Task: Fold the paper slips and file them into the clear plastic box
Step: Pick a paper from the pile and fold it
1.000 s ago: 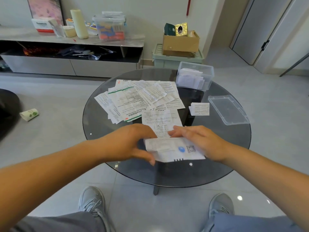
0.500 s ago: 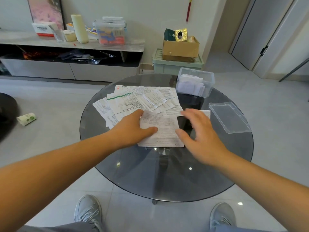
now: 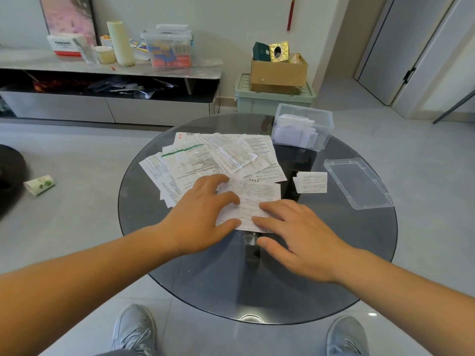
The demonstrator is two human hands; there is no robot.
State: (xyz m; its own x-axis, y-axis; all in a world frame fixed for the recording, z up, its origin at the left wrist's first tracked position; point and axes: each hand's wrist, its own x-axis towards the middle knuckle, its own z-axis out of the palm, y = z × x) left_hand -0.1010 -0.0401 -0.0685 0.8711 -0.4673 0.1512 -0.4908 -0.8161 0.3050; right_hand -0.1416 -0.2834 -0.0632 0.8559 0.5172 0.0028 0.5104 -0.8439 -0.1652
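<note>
On the round smoked-glass table [image 3: 180, 268], the left hand [image 3: 203, 214] and right hand [image 3: 295, 240] press spread fingers flat on one paper slip [image 3: 254, 196] (nothing gripped), beyond it the loose slip pile [image 3: 213, 158], a folded stack [image 3: 312, 182], the lid [image 3: 357, 183], the clear plastic box [image 3: 303, 116] holding slips, then a low cabinet [image 3: 110, 109] against the wall.

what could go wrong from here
1. The slip under the left hand and right hand overlaps the loose pile, so sliding it may drag neighbours askew.
2. On the smooth glass table it could slip, creasing crookedly.
3. The clear box sits near the far rim; a nudge might push it off.
</note>
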